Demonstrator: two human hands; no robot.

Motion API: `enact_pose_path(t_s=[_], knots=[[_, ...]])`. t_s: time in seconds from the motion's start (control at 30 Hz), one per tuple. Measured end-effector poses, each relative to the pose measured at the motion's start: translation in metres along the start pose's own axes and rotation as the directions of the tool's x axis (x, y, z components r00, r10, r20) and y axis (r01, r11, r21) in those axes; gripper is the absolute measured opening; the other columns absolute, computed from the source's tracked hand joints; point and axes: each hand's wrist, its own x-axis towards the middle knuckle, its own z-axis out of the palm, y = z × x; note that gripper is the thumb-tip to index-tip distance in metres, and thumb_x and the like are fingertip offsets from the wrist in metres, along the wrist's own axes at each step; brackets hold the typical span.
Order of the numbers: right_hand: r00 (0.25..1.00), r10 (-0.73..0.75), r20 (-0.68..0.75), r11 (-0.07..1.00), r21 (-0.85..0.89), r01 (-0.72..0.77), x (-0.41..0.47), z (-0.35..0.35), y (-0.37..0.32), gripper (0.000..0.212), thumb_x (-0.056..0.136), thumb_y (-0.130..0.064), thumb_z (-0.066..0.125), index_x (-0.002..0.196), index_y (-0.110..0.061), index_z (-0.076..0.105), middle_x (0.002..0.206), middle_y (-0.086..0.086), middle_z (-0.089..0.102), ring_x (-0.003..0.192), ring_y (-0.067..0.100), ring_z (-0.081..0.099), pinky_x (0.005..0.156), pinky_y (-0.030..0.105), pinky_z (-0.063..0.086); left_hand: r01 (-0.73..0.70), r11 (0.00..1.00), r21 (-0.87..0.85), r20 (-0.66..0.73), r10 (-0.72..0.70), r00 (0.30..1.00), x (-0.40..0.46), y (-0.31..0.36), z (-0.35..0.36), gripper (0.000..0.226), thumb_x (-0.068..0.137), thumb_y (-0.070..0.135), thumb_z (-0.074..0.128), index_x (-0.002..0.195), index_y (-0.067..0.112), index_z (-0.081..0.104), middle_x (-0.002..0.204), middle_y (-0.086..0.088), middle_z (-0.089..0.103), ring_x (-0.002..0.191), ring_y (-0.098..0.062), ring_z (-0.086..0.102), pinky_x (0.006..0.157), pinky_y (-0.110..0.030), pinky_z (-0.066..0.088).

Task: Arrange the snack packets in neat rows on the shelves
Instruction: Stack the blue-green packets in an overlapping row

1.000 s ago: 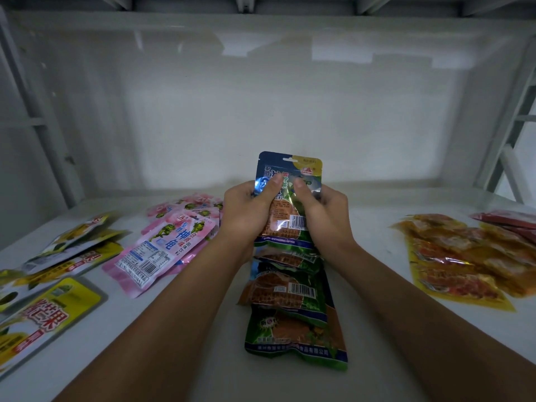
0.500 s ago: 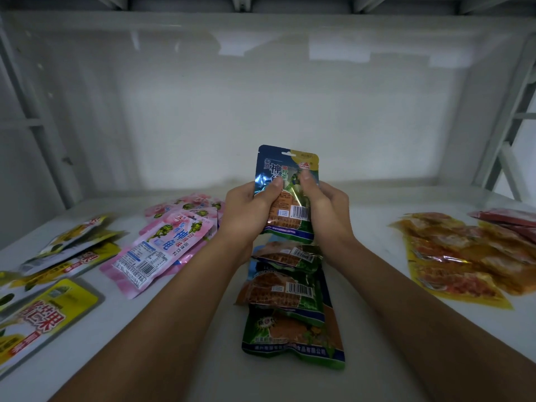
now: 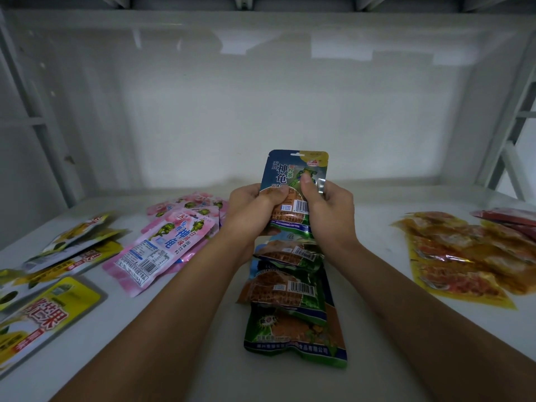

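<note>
I hold a small stack of blue-green snack packets [image 3: 295,172] upright above the middle of the white shelf [image 3: 203,329]. My left hand [image 3: 249,210] grips its left side, thumb across the front. My right hand [image 3: 330,210] grips the right side, thumb pressed on the front. Below my hands a row of several overlapping green packets [image 3: 293,314] lies on the shelf, running toward me.
Pink packets [image 3: 165,245] lie left of centre. Yellow packets [image 3: 49,311] are spread at the far left edge. Orange-yellow packets [image 3: 464,256] lie at the right, with red ones [image 3: 507,216] behind them. White shelf uprights stand at both sides.
The held packets have risen slightly and the front blue packet now shows more of its face above my thumbs. The rows on the shelf have not moved.
</note>
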Motion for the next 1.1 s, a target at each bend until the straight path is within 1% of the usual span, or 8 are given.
enact_pose_path(t_s=[0.07, 0.17, 0.3, 0.43, 0.57, 0.83, 1.0, 1.1], knots=[[1.000, 0.006, 0.025, 1.000, 0.003, -0.006, 0.0000, 0.0004, -0.0017, 0.044, 0.096, -0.047, 0.066, 0.098, -0.004, 0.073, 0.089, 0.013, 0.078, 0.085, 0.033, 0.077, 0.081, 0.062, 0.060, -0.029, 0.999, -0.039, -0.018, 0.028, 0.999, -0.0001, -0.0005, -0.0004, 0.011, 0.100, 0.021, 0.070, 0.098, 0.011, 0.075, 0.084, -0.005, 0.080, 0.069, -0.014, 0.075, 0.055, -0.024, 0.058], [0.990, 0.111, 0.087, 0.992, 0.050, -0.116, 0.0001, 0.0013, -0.0058, 0.055, 0.095, -0.049, 0.069, 0.111, 0.004, 0.068, 0.098, 0.018, 0.078, 0.090, 0.033, 0.078, 0.087, 0.061, 0.060, -0.064, 0.994, -0.089, -0.052, 0.060, 0.997, 0.0017, -0.0015, -0.0013, 0.011, 0.102, 0.015, 0.067, 0.100, 0.007, 0.074, 0.090, -0.010, 0.080, 0.074, -0.019, 0.077, 0.061, -0.029, 0.062], [0.989, 0.097, 0.112, 0.995, -0.010, -0.096, -0.0012, 0.0032, -0.0039, 0.027, 0.101, -0.032, 0.068, 0.105, -0.005, 0.074, 0.095, 0.013, 0.079, 0.088, 0.030, 0.078, 0.088, 0.058, 0.061, -0.082, 0.993, -0.089, -0.095, 0.074, 0.993, 0.0032, -0.0034, -0.0017, 0.011, 0.102, 0.018, 0.067, 0.103, 0.010, 0.073, 0.089, -0.006, 0.079, 0.072, -0.015, 0.074, 0.056, -0.024, 0.059], [0.996, 0.060, 0.062, 0.995, -0.088, -0.054, -0.0019, 0.0038, -0.0033, 0.033, 0.103, -0.036, 0.064, 0.101, -0.004, 0.073, 0.090, 0.012, 0.078, 0.084, 0.028, 0.077, 0.084, 0.057, 0.062, -0.020, 0.999, -0.040, -0.081, 0.017, 0.997, 0.0046, -0.0034, -0.0013, 0.023, 0.097, 0.032, 0.072, 0.112, 0.014, 0.071, 0.098, -0.006, 0.080, 0.082, -0.018, 0.077, 0.058, -0.026, 0.057], [1.000, -0.001, 0.017, 0.993, -0.115, 0.003, -0.0027, 0.0022, -0.0039, 0.035, 0.104, -0.034, 0.061, 0.099, -0.001, 0.072, 0.088, 0.012, 0.076, 0.081, 0.026, 0.076, 0.080, 0.052, 0.062, 0.062, 0.997, -0.050, 0.015, -0.061, 0.998, 0.0026, -0.0035, 0.0007, 0.025, 0.101, 0.034, 0.068, 0.110, 0.013, 0.075, 0.096, -0.007, 0.081, 0.077, -0.015, 0.077, 0.058, -0.025, 0.058], [0.985, 0.145, 0.098, 0.989, -0.001, -0.145, 0.0004, 0.0031, -0.0039, 0.035, 0.100, -0.045, 0.066, 0.106, -0.012, 0.075, 0.096, 0.009, 0.079, 0.091, 0.028, 0.078, 0.091, 0.055, 0.061, -0.036, 0.994, -0.101, -0.062, 0.029, 0.998, 0.0027, -0.0027, -0.0002, 0.017, 0.104, 0.020, 0.063, 0.097, 0.013, 0.077, 0.089, -0.007, 0.081, 0.073, -0.015, 0.077, 0.062, -0.027, 0.062], [0.998, 0.043, 0.051, 0.997, -0.061, -0.040, -0.0008, 0.0041, -0.0018, 0.036, 0.102, -0.041, 0.063, 0.100, -0.008, 0.076, 0.092, 0.011, 0.079, 0.088, 0.029, 0.077, 0.086, 0.057, 0.061, -0.021, 0.984, -0.176, -0.025, 0.017, 1.000, 0.0043, -0.0015, 0.0013, 0.016, 0.103, 0.018, 0.064, 0.103, 0.008, 0.076, 0.095, -0.010, 0.081, 0.077, -0.017, 0.078, 0.068, -0.030, 0.063], [1.000, -0.006, 0.005, 0.994, -0.106, 0.006, 0.0012, 0.0020, 0.0001, 0.035, 0.104, -0.039, 0.060, 0.097, -0.009, 0.076, 0.088, 0.012, 0.077, 0.084, 0.029, 0.076, 0.081, 0.056, 0.061, 0.002, 0.981, -0.196, 0.055, 0.009, 0.998, 0.0035, -0.0029, 0.0032, 0.019, 0.101, 0.018, 0.068, 0.111, 0.004, 0.075, 0.101, -0.011, 0.081, 0.088, -0.019, 0.079, 0.079, -0.033, 0.064]])
